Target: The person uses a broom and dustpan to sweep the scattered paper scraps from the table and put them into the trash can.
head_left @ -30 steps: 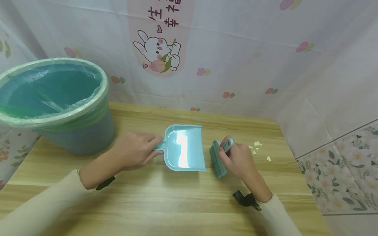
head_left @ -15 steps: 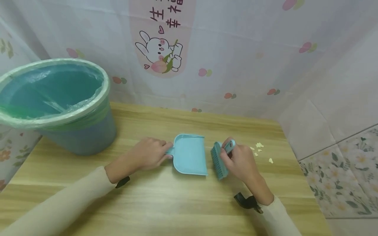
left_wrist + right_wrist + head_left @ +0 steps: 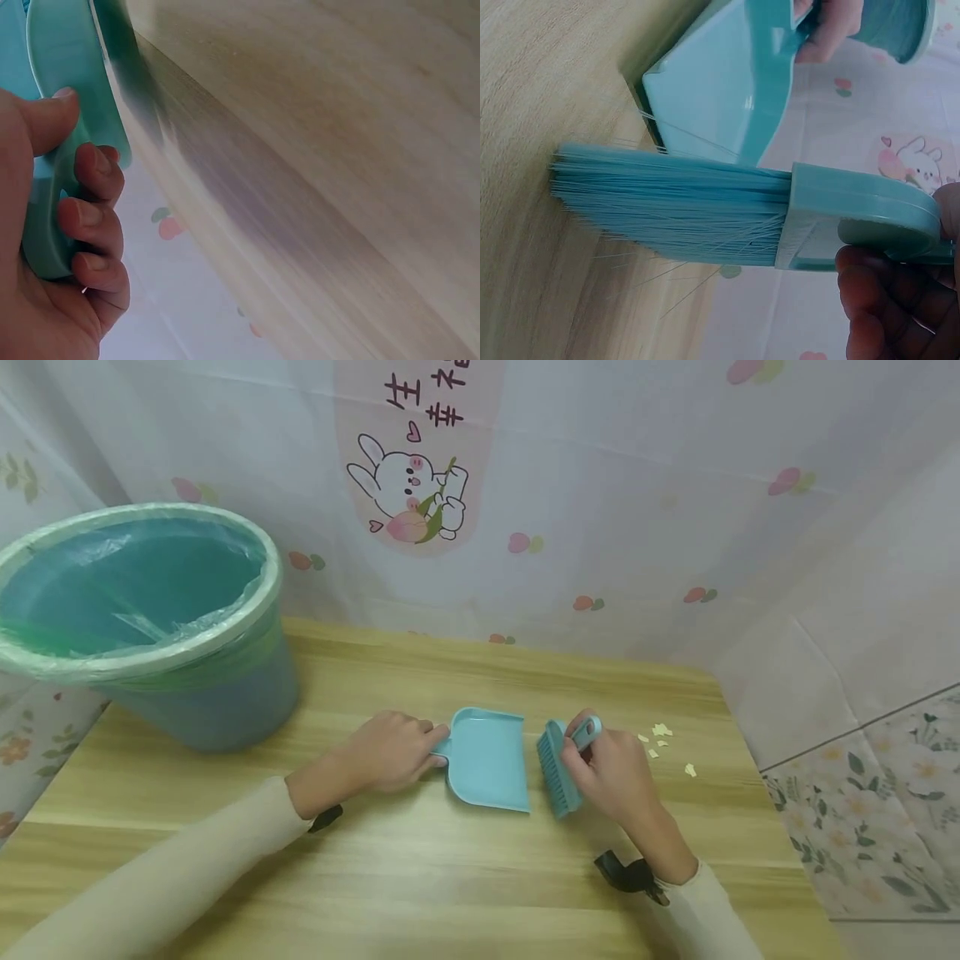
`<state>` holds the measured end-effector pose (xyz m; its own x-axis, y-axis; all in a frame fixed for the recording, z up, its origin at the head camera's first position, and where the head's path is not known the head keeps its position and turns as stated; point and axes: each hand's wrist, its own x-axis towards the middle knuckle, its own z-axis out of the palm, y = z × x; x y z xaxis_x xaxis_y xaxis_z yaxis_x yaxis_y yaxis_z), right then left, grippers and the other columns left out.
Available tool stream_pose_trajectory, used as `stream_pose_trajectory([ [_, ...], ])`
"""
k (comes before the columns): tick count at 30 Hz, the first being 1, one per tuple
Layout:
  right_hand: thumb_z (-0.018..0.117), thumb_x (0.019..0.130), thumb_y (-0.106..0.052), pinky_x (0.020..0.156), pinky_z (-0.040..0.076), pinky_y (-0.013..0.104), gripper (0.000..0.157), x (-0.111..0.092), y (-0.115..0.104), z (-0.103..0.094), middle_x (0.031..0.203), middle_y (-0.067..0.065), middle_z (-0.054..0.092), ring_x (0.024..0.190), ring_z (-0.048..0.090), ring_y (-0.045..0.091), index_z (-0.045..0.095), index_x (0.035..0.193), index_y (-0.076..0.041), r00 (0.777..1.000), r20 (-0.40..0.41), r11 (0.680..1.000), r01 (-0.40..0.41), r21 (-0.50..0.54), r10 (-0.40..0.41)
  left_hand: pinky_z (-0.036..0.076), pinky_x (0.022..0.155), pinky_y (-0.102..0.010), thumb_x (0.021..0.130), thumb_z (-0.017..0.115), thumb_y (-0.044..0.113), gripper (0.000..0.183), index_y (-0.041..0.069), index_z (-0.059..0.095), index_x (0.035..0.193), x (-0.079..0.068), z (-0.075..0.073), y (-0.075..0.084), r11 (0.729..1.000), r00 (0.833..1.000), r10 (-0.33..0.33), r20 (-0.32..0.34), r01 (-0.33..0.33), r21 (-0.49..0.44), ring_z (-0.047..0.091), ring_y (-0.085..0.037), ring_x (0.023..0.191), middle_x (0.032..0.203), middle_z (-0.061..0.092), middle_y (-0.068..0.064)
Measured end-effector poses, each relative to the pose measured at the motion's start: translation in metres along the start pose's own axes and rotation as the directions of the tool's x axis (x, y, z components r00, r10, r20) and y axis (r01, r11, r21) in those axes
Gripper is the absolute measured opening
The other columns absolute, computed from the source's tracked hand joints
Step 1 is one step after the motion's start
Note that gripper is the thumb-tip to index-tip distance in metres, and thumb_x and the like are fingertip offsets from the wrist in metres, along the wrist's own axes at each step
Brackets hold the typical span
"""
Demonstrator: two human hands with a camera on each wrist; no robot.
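My left hand (image 3: 397, 750) grips the short handle of a light-blue dustpan (image 3: 489, 762), its open edge facing right. Curled fingers (image 3: 97, 217) wrap that handle in the left wrist view. A blue hand brush (image 3: 557, 772) is held by its handle in my right hand (image 3: 611, 768), just right of the dustpan's edge. In the right wrist view the brush's bristles (image 3: 667, 210) point toward the wooden tabletop, close to the dustpan (image 3: 712, 82). Several small pale-yellow scraps (image 3: 662, 730) lie on the table to the right of my right hand.
A large blue bucket (image 3: 217, 702) lined with a clear plastic bag stands at the left of the wooden table (image 3: 450, 893). Behind the table hangs a white curtain (image 3: 615, 485) with a rabbit print. A floral-tiled wall (image 3: 885, 810) borders the right side.
My left hand has moved the dustpan right and slightly nearer, lowering it toward the table beside the brush. My right hand with the brush has stayed almost in place. The scraps lie as before.
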<state>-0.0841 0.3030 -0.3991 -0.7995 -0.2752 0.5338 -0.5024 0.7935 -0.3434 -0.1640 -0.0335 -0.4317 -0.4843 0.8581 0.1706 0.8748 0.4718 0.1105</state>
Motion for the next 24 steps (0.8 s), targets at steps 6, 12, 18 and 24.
stream_pose_trajectory([
  [6, 0.060, 0.092, -0.008, 0.042, 0.032, 0.020, 0.005, -0.002, -0.002, 0.000, 0.056, -0.014, 0.048, 0.048, 0.039, -0.004, 0.063, 0.090, -0.010, 1.000, -0.020, 1.000, -0.013, 0.007, 0.013, 0.046, 0.056, -0.031, 0.108, 0.070, 0.031, 0.027, 0.008, 0.059, 0.100, 0.004, -0.003, -0.001, 0.999, 0.999, 0.040, 0.024, -0.041, 0.026, 0.054, -0.016, 0.061, 0.074, 0.054, 0.002],
  [12, 0.062, 0.091, -0.008, 0.043, 0.030, 0.021, 0.004, -0.004, -0.004, -0.004, 0.057, -0.016, 0.045, 0.049, 0.035, -0.005, 0.062, 0.090, -0.011, 1.000, -0.021, 1.000, -0.017, -0.015, 0.017, 0.039, 0.053, -0.028, 0.108, 0.070, 0.032, 0.027, 0.008, 0.060, 0.100, 0.006, -0.001, 0.004, 0.999, 0.997, 0.032, 0.066, -0.034, 0.033, 0.050, -0.014, 0.058, 0.073, 0.055, 0.001],
  [18, 0.062, 0.088, -0.007, 0.042, 0.029, 0.020, 0.005, -0.002, -0.001, -0.005, 0.058, -0.015, 0.045, 0.049, 0.034, -0.005, 0.061, 0.090, -0.011, 1.000, -0.014, 1.000, 0.005, -0.016, -0.005, 0.038, 0.053, -0.029, 0.108, 0.070, 0.033, 0.026, 0.010, 0.062, 0.101, 0.003, 0.002, 0.004, 1.000, 0.995, -0.009, 0.103, 0.011, -0.015, 0.046, -0.013, 0.057, 0.071, 0.054, 0.003],
  [24, 0.062, 0.092, -0.009, 0.042, 0.029, 0.022, 0.001, -0.004, 0.007, -0.015, 0.058, -0.015, 0.045, 0.048, 0.035, -0.004, 0.063, 0.091, -0.009, 1.000, -0.015, 0.999, -0.014, -0.046, 0.013, 0.040, 0.054, -0.030, 0.109, 0.069, 0.033, 0.025, 0.010, 0.063, 0.103, 0.002, 0.005, 0.003, 0.999, 0.992, -0.023, 0.125, 0.028, -0.036, 0.047, -0.013, 0.058, 0.072, 0.054, 0.004],
])
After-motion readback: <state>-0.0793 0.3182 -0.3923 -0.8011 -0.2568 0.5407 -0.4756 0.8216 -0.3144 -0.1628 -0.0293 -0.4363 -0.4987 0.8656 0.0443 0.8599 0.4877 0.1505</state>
